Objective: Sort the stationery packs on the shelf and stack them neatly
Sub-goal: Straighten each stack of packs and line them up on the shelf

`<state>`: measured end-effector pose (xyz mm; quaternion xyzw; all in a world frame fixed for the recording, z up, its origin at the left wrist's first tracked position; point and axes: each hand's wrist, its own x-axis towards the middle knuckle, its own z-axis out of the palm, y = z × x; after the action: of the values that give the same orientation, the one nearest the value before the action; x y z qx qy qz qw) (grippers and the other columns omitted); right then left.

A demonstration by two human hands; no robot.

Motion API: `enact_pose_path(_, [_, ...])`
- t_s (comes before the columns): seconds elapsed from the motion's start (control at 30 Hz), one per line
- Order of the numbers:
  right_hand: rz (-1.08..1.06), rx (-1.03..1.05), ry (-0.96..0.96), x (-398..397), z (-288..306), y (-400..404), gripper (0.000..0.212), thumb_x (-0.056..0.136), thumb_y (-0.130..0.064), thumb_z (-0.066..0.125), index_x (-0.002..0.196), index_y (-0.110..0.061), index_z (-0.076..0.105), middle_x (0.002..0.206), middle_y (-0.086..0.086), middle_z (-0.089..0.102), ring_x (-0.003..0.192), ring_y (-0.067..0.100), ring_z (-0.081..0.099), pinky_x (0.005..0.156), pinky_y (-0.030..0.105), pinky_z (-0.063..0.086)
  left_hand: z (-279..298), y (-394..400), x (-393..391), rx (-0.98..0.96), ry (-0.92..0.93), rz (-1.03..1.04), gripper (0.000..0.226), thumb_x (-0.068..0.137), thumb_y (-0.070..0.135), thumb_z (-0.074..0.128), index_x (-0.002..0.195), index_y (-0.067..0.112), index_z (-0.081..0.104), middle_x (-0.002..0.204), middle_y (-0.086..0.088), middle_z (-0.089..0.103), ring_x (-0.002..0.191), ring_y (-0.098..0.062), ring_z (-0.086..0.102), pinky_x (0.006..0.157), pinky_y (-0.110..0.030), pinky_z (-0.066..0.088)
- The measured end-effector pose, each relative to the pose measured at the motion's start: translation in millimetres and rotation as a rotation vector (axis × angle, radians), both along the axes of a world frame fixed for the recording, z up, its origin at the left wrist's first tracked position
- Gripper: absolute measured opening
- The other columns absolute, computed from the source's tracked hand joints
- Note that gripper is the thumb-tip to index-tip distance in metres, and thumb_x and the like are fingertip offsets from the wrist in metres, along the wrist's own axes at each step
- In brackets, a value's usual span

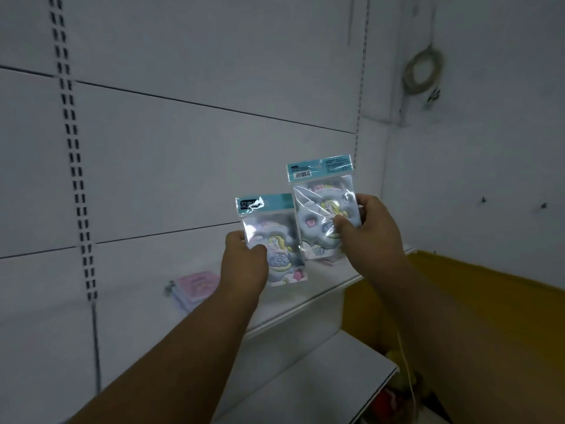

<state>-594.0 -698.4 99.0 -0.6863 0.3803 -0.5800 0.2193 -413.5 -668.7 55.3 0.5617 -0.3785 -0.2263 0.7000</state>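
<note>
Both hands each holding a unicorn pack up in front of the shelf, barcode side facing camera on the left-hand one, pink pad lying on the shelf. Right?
Not quite. In the head view the barcode shows on the header of the pack in the right hand, the right pack. The left pack, in the left hand, shows a logo header instead. The rest holds: both packs are held up and the pink pad lies on the shelf.

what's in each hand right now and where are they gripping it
Left hand pinches one clear stationery pack at its lower left edge; right hand pinches a second pack at its right side.
</note>
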Motion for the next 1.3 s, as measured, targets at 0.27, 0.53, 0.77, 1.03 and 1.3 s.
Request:
enact_pose_path(0.27, [-0.12,0.006,0.002,-42,9,-127,0.03,0.091,-0.021,0.062,0.12,-0.021,0.052,0.085,-0.017,0.058,0.073,-0.002,0.058,0.054,0.009,0.045,11,-155,-47,0.17,-0.074,-0.119,0.018,0.082,0.005,0.063,0.098,0.012,0.058,0.091,-0.009,0.066,0.077,-0.025,0.069,0.069,-0.037,0.061])
enact_pose_path(0.53, [0.034,0.025,0.042,-61,-9,-260,0.03,0.089,-0.019,0.063,0.118,-0.018,0.055,0.099,0.0,0.066,0.083,0.012,0.066,0.07,0.031,0.058,-16,-272,-67,0.335,-0.116,-0.047,0.008,0.071,-0.001,0.074,0.074,0.002,0.066,0.077,-0.018,0.071,0.071,-0.032,0.072,0.07,-0.047,0.062])
enact_pose_path(0.77, [0.253,0.136,0.097,-48,-25,-350,0.022,0.086,-0.022,0.063,0.108,-0.021,0.058,0.094,-0.002,0.068,0.084,0.017,0.068,0.08,0.044,0.058,-26,-311,-69,0.641,-0.27,0.156,0.018,0.073,0.016,0.075,0.08,0.003,0.066,0.055,-0.006,0.062,0.037,-0.013,0.055,0.037,-0.017,0.04])
enact_pose_path(1.03, [0.451,0.314,0.26,-33,-46,-381,0.013,0.083,-0.004,0.058,0.085,-0.015,0.065,0.083,0.004,0.073,0.069,0.017,0.072,0.065,0.031,0.06,-29,-310,-66,0.815,-0.532,0.383,0.032,0.08,0.035,0.069,0.098,0.009,0.067,0.089,-0.006,0.068,0.075,-0.021,0.063,0.06,-0.025,0.049])
enact_pose_path(1.3, [0.515,0.346,0.475,-26,-56,-389,0.006,0.081,-0.013,0.066,0.083,-0.009,0.069,0.081,0.007,0.074,0.073,0.02,0.072,0.069,0.035,0.061,-16,-329,-65,0.535,-0.262,0.467,0.025,0.092,0.029,0.06,0.087,0.005,0.067,0.075,-0.011,0.073,0.068,-0.026,0.073,0.068,-0.038,0.063])
